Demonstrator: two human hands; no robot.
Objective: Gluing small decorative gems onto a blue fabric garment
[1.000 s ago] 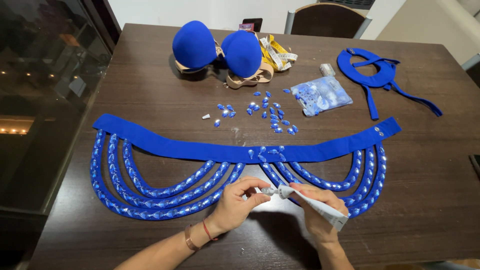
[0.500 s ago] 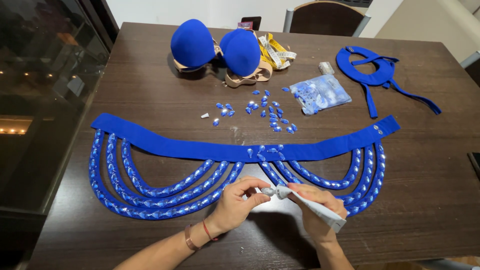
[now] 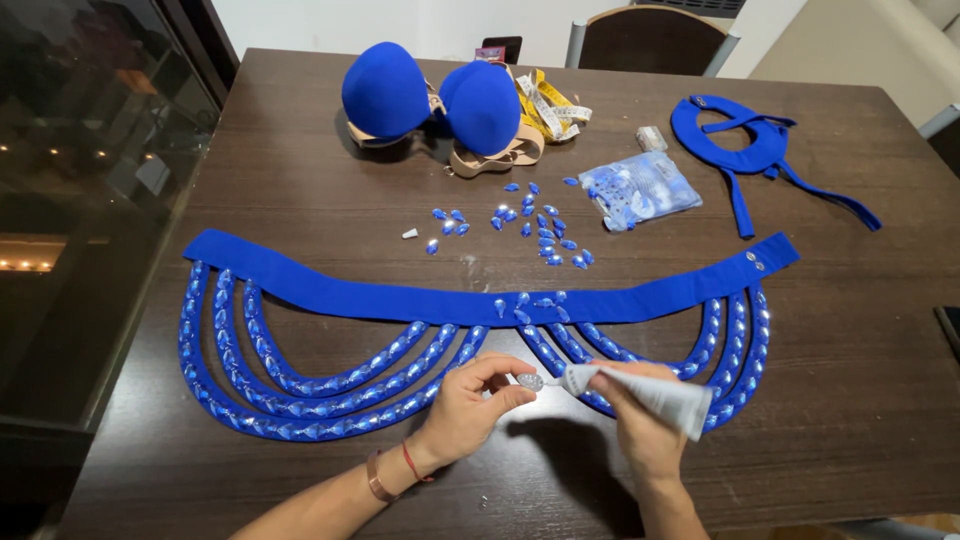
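Note:
A long blue fabric belt [image 3: 420,298] lies across the dark wooden table [image 3: 300,190], with several gem-covered loops [image 3: 300,395] hanging from it on both sides. My left hand [image 3: 470,410] pinches a small clear gem [image 3: 530,381] between thumb and fingers, just in front of the belt's middle. My right hand [image 3: 645,425] grips a white glue tube [image 3: 650,392], its nozzle touching the gem. Loose blue gems [image 3: 530,225] are scattered beyond the belt.
Two blue padded cups [image 3: 435,100] sit at the far side beside a yellow tape measure [image 3: 548,108]. A clear bag of gems [image 3: 638,190] and a blue strap piece [image 3: 750,150] lie at the right. A chair [image 3: 650,25] stands behind the table.
The hands stay almost still over the belt's middle. The glue tube's tip remains at the gem held in the left fingers.

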